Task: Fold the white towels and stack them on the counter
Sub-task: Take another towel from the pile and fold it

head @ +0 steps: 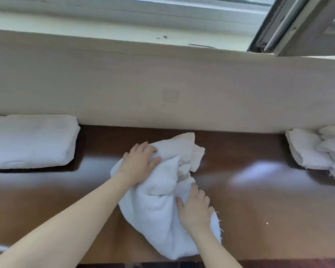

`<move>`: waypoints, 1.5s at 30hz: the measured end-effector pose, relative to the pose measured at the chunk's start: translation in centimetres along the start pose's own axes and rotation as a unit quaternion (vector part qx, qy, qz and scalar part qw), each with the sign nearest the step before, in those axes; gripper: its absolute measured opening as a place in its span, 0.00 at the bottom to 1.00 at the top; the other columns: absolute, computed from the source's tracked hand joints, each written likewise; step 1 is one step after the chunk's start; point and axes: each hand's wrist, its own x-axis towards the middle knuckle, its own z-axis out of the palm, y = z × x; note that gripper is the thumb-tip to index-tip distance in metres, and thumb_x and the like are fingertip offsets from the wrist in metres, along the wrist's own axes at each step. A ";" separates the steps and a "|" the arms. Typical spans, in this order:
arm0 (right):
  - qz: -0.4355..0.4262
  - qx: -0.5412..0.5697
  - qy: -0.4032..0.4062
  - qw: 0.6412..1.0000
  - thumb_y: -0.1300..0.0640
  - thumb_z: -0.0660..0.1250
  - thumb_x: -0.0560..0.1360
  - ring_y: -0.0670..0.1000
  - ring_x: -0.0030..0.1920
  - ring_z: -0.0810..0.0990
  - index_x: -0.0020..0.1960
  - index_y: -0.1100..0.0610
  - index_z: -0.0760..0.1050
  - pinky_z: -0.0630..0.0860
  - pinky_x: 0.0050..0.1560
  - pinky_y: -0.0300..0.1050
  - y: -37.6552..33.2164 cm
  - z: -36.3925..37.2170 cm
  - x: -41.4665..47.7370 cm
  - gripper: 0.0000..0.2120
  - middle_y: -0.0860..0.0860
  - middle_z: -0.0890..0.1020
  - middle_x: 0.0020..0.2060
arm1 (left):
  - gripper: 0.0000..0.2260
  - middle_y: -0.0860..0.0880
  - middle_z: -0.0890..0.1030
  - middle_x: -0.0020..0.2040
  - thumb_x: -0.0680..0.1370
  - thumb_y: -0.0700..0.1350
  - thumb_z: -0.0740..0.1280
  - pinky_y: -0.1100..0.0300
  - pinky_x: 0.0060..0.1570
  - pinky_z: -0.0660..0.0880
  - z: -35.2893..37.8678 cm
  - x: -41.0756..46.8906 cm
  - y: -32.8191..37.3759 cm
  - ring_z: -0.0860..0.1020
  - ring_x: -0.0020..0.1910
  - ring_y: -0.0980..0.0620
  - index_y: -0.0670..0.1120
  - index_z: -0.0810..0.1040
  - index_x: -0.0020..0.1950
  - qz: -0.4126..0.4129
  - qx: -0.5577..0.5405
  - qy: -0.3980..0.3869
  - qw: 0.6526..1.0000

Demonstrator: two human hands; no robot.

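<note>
Left fingers (152, 149): bent, with the tips sunk into the far upper part of the crumpled towel (155, 206); they grip a bunch of the cloth.
Right fingers (201, 193): bent over the near right side of the crumpled towel, with the thumb set against a fold; they hold the cloth there.
Left hand (139, 163): lies on the far left part of the crumpled towel, back of the hand upward.
Right hand (193, 209): lies on the near right edge of the crumpled towel, apart from the left hand, with a ridge of cloth between them.
Crumpled towel: white, unfolded, bunched under both hands, resting on the counter (259, 190).
Counter: dark brown and glossy, under the crumpled towel.
Folded towels (29, 142): white and flat, well to the left of the crumpled towel, against the wall (162, 84).
Loose towels (317, 151): a white rumpled heap, well to the right of the crumpled towel.
Wall: pale, just behind the crumpled towel.
Window sill (104, 35): above and behind the crumpled towel.
</note>
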 end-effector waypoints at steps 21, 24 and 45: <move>0.114 0.177 0.174 0.962 0.46 0.52 0.83 0.69 0.51 0.78 0.62 0.64 0.64 0.65 0.42 0.54 17.4 -8.2 7.2 0.21 0.68 0.79 0.50 | 0.35 0.42 0.77 0.62 0.76 0.67 0.63 0.48 0.49 0.71 -1.1 -3.5 -4.9 0.76 0.59 0.38 0.40 0.67 0.71 -0.332 -0.247 0.213 0.885; 0.083 0.231 0.189 0.951 0.48 0.54 0.83 0.70 0.52 0.77 0.63 0.64 0.64 0.63 0.44 0.54 17.0 -10.9 9.9 0.19 0.68 0.78 0.51 | 0.30 0.41 0.77 0.64 0.78 0.62 0.65 0.47 0.53 0.73 -0.5 -5.4 -6.1 0.76 0.60 0.36 0.42 0.68 0.71 -0.361 -0.272 0.238 0.860; 0.059 0.469 -0.031 0.881 0.45 0.76 0.68 0.54 0.57 0.82 0.58 0.51 0.79 0.74 0.63 0.60 21.3 -9.9 5.1 0.21 0.47 0.85 0.52 | 0.19 0.51 0.85 0.54 0.77 0.61 0.66 0.53 0.52 0.78 3.3 -12.4 -7.7 0.82 0.56 0.49 0.50 0.78 0.61 -0.287 -0.541 0.128 0.780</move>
